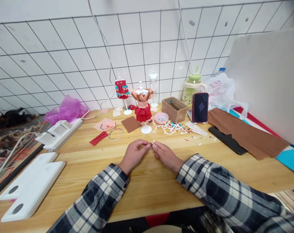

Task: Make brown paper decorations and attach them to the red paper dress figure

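Observation:
My left hand and my right hand meet fingertip to fingertip just above the table. Both pinch a small brown piece, probably paper, mostly hidden by the fingers. Straight behind them stands a small white dress form wearing a red skirt and a pink and brown ruffled top. A second form in red with blue bows is farther back on the left, and a bare white one is behind. A square of brown paper lies beyond my left hand.
Left of centre lie a red paper strip, a wire ring and pink paper. White paper sticks scatter near a pink bowl and cardboard box. A phone stands right; a power strip sits left.

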The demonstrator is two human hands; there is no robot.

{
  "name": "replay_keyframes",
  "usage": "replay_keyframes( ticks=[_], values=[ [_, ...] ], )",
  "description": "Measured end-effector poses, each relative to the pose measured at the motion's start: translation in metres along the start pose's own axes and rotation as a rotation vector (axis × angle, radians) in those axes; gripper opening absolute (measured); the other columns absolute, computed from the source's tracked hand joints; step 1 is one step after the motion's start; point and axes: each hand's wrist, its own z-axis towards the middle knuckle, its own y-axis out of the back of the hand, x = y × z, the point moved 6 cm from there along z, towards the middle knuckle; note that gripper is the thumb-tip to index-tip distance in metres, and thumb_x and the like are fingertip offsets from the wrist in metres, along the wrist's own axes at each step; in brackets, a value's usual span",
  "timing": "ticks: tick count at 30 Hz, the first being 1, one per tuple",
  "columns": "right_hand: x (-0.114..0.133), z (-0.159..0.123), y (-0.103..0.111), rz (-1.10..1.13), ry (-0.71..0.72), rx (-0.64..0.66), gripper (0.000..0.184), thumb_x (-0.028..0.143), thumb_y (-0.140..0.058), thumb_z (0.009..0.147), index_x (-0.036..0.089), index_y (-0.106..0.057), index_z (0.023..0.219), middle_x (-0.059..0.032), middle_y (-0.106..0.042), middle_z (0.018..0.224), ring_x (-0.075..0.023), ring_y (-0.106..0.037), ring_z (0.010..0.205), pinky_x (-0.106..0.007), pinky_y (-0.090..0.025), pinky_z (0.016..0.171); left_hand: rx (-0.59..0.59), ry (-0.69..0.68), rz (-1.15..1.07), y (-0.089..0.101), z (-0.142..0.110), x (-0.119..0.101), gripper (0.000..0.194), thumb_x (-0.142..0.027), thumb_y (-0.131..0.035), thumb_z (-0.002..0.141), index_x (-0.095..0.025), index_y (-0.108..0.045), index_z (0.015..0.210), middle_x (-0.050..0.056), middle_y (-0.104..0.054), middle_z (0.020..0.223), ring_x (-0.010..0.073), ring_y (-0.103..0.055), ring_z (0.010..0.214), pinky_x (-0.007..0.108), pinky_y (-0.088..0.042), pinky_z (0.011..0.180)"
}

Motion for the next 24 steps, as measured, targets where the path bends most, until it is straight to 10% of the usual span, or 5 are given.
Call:
replay_keyframes(
  ticks=[8,16,24],
  values=[
    [0.009,0.007,0.042,-0.201,0.046,-0.156,0.028,0.043,-0.038,0.093,0.021,-0.048,0.079,0.0021,-0.050,0.072,-0.0146,-0.047,0.070,-0.026,-0.036,0.066,0.018,0.124,-0.155,0.000,0.003,0.010,0.030,-0.043,-0.060,0.082,-0.016,-0.070,0.090,0.006,-0.074,0.086,0.0199,-0.067,0.083,0.032,-0.052,0.082],
    [0.014,0.004,0.024,-0.119,0.114,0.004,0.029,0.044,-0.035,0.095,0.021,-0.048,0.081,0.0034,-0.045,0.069,-0.0132,-0.044,0.066,-0.026,-0.036,0.064,0.059,-0.029,-0.053,-0.007,0.000,0.003,0.042,-0.036,-0.067,0.078,-0.021,-0.061,0.117,0.010,-0.062,0.123,0.0236,-0.058,0.112,0.039,-0.047,0.094],
    [0.009,0.003,0.019,-0.178,0.073,0.044,0.034,0.045,-0.028,0.097,0.021,-0.050,0.087,0.0048,-0.046,0.061,-0.0127,-0.045,0.059,-0.025,-0.035,0.061,0.002,-0.004,-0.020,-0.004,0.002,0.009,0.021,-0.035,-0.063,0.081,-0.018,-0.069,0.091,0.006,-0.073,0.091,0.0206,-0.068,0.087,0.035,-0.052,0.087]
  ],
)
